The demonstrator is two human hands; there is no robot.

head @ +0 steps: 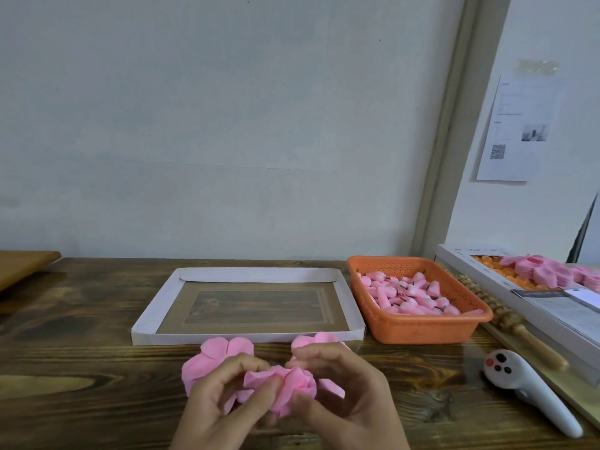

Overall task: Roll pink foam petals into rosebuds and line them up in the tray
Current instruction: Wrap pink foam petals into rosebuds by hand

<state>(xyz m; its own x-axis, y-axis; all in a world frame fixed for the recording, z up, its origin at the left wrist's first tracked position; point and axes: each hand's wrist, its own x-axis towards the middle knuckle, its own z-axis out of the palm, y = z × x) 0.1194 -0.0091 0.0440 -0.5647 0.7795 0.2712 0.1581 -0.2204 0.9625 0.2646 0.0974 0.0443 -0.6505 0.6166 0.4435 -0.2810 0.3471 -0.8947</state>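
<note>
Head view | left grip [220, 401] and right grip [344, 394] both pinch one half-rolled pink foam petal [282, 388] over the counter [97, 384], near the tray [146, 319] | tray shows no rosebuds | judged early: lining-up all ahead

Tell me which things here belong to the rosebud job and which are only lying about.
For the job:
- left hand and right hand, both pinching the pink petal bundle
- loose pink petals
- cardboard tray, no buds in it yet
- probably the orange basket of pink pieces

Lying about:
- white handheld device
- wooden roller
- wall sheet
</note>
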